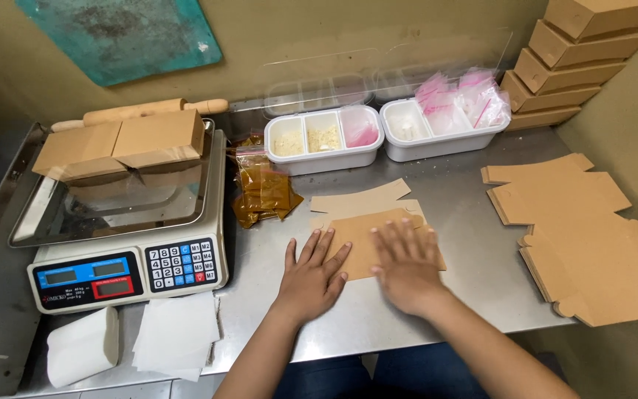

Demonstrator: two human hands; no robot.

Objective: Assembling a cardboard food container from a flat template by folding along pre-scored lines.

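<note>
We see both forearms rising from the bottom centre of the frame, the left hand (310,275) and the right hand (406,264) lying palm-down side by side, fingers spread flat.

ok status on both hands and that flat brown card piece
Left hand and right hand both open, pressed flat on the flat brown cardboard box blank. Blank lies on the steel table. Nothing on top of it but the hands.

Brown sauce packets (263,191) lie beside the scale's blue-and-red display panel (88,277).
</note>
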